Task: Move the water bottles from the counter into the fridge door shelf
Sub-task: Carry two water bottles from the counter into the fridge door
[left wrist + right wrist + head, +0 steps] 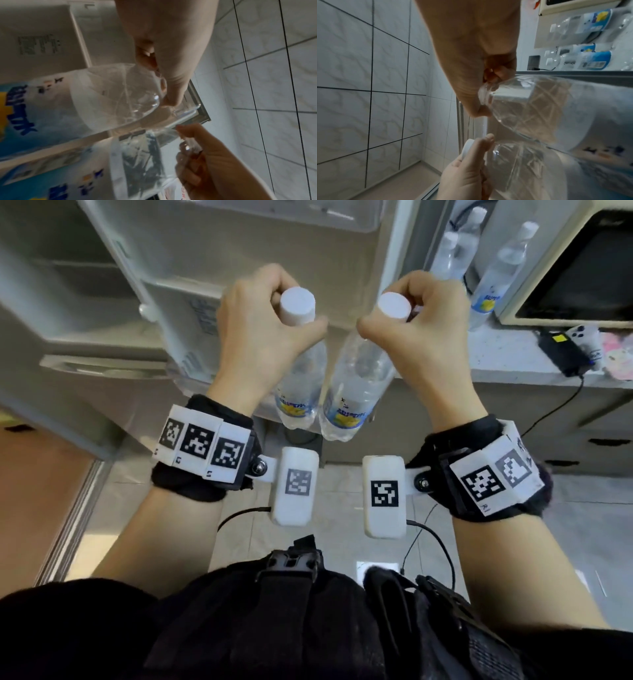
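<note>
While three more water bottles (493, 273) wait on the counter (507, 354), two are carried by the neck before the open fridge door shelf (178, 337). The left hand (260, 326) is clamped around the left bottle (301, 378), the right hand (418, 326) around the right bottle (356, 385). Hung close together, the bodies could be knocked against each other or the shelf rim, and a neck-only grip might be loosened.

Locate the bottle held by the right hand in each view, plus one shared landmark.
Head: the right-hand bottle hangs right of centre, neck in the right hand.
Left wrist: bottom centre.
Right wrist: right, mid-height.
Shared landmark: the left-hand bottle beside it.
</note>
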The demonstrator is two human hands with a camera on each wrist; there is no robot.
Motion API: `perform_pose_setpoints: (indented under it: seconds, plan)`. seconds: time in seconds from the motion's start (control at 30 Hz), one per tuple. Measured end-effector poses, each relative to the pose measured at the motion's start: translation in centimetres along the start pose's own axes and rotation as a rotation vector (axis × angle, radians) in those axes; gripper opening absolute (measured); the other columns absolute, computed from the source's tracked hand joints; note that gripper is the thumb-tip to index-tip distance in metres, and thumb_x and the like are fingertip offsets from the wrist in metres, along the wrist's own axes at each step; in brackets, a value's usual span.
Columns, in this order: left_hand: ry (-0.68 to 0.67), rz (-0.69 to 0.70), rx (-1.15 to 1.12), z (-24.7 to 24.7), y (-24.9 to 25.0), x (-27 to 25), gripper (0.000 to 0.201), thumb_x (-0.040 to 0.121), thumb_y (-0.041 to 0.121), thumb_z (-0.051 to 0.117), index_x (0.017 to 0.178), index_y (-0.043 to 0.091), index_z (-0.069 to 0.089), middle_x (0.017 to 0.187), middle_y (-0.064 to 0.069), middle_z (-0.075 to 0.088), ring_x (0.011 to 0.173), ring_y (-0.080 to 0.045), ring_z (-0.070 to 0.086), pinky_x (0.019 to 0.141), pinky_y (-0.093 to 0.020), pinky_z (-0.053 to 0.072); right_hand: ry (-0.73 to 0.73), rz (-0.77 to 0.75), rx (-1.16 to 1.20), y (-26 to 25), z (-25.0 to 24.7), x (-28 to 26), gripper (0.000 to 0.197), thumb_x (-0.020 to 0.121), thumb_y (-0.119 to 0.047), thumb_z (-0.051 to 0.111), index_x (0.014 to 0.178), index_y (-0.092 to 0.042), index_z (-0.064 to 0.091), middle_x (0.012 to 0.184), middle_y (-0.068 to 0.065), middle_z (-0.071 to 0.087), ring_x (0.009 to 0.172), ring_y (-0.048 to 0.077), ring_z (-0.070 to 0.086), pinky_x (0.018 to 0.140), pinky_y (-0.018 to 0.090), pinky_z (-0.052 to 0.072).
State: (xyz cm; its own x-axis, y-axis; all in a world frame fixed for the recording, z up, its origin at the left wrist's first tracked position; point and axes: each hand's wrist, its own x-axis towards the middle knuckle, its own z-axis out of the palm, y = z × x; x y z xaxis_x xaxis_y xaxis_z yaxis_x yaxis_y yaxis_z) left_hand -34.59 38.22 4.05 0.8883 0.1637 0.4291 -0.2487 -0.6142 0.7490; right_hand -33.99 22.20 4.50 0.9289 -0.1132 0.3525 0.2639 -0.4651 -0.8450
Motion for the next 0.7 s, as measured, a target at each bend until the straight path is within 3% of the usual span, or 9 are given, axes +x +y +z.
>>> perform_pose_setpoints:
  seconds: [0.13,0.23,0.33,0.47,0.6,0.7]
  plan:
    - [-0.006,0.097,0.009,-1.5,-2.4,3.0,0.026,0.069,0.032,0.069,0.079,0.020,0.048,0.077,0.005,0.053,0.070,-0.013,0.047,0.067,-0.033,0.040,0.068,-0.041,0.004,-0.7,2.7,1.3,0.019,0.063,-0.018,0.069,0.072,-0.015,0.052,0.062,-0.013,0.050,0.059,0.005,0.046,0.054,0.015,0.036]
    - [0.021,0.150,0.000,-1.5,-4.1,4.6,0.029,0.071,0.033,0.069,0.083,0.010,0.055,0.077,0.006,0.052,0.069,-0.012,0.045,0.063,-0.025,0.033,0.119,-0.069,0.005,-0.4,4.4,1.7,0.024,0.068,-0.016,0.071,0.076,-0.015,0.048,0.065,-0.015,0.048,0.062,0.003,0.045,0.057,0.010,0.034]
    - [-0.010,0.181,-0.008,-0.4,-5.7,5.6,0.030,0.071,0.028,0.069,0.083,0.005,0.056,0.077,0.002,0.055,0.069,-0.014,0.046,0.059,-0.023,0.027,0.179,-0.030,0.006,0.7,6.1,2.1,0.026,0.069,-0.017,0.072,0.078,-0.016,0.047,0.067,-0.017,0.047,0.062,0.000,0.044,0.058,0.008,0.033]
    - [-0.088,0.179,-0.029,1.8,-8.4,5.8,0.025,0.070,0.023,0.071,0.082,0.006,0.057,0.077,-0.005,0.061,0.069,-0.019,0.050,0.062,-0.026,0.032,0.192,0.053,0.007,2.9,8.3,1.7,0.026,0.070,-0.014,0.071,0.081,-0.016,0.048,0.071,-0.019,0.047,0.066,-0.002,0.046,0.061,0.008,0.036]
    - [-0.149,0.180,-0.052,3.9,-10.2,4.9,0.026,0.070,0.023,0.072,0.079,0.006,0.054,0.076,0.002,0.052,0.067,-0.004,0.038,0.062,-0.020,0.026,0.155,0.090,-0.026,5.3,9.8,0.8,0.023,0.072,-0.011,0.069,0.084,-0.011,0.050,0.080,-0.005,0.050,0.073,0.010,0.048,0.065,0.013,0.036]
    - [-0.188,0.173,-0.028,5.1,-11.3,4.2,0.028,0.070,0.023,0.072,0.081,0.004,0.055,0.078,-0.008,0.061,0.068,-0.017,0.048,0.062,-0.022,0.029,0.145,0.090,-0.068,6.9,10.3,0.1,0.022,0.070,-0.009,0.070,0.083,-0.006,0.053,0.084,0.000,0.050,0.074,0.012,0.049,0.067,0.009,0.034]
